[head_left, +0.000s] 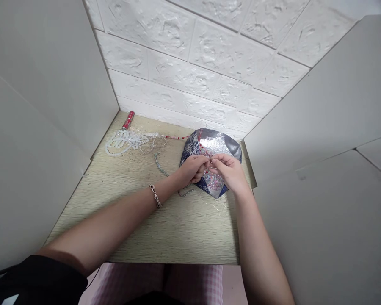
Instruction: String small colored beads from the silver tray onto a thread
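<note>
My left hand (pixel 195 168) and my right hand (pixel 227 169) meet fingertip to fingertip over an open silver-lined bag (pixel 219 142). Both are closed in a pinch; what lies between the fingertips is too small to make out. Loose pink, red and clear beads (pixel 214 183) fill the bag below them. A strand of red and pink beads (pixel 177 137) runs across the table and over the bag's left rim. Pale green beads on a string (pixel 160 166) curve on the table beside my left wrist, partly hidden by the arm.
A bundle of white bead strands (pixel 123 142) lies at the back left, touching a red cylinder (pixel 128 120). Thin clear thread (pixel 220 205) loops on the wooden table (pixel 178 237) in front of the bag. A white brick-patterned wall (pixel 184 72) and grey side panels enclose the table.
</note>
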